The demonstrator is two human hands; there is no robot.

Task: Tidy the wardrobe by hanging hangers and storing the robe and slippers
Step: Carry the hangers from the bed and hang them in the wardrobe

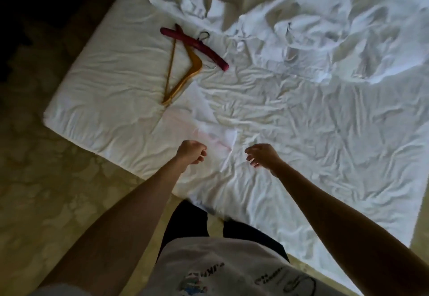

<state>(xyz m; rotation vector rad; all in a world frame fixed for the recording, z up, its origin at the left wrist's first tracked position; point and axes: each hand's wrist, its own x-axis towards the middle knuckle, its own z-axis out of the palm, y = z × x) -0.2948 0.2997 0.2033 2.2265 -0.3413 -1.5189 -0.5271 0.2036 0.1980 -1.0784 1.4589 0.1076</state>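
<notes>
From the head view, little of the task appeared to be done: a wooden hanger [183, 73] and a red padded hanger [195, 46] lay crossed and touching on the bed [104, 101], unhung. A crumpled white heap [325, 29], possibly the robe among bedding, was seen further up; which it was could not be told. No slippers or wardrobe were seen. The left hand [191, 152] was loosely curled, nothing held; the right hand [262, 155] was spread, relaxed, empty. The sheet was wrinkled cotton, the wooden hanger smooth and angular.
</notes>
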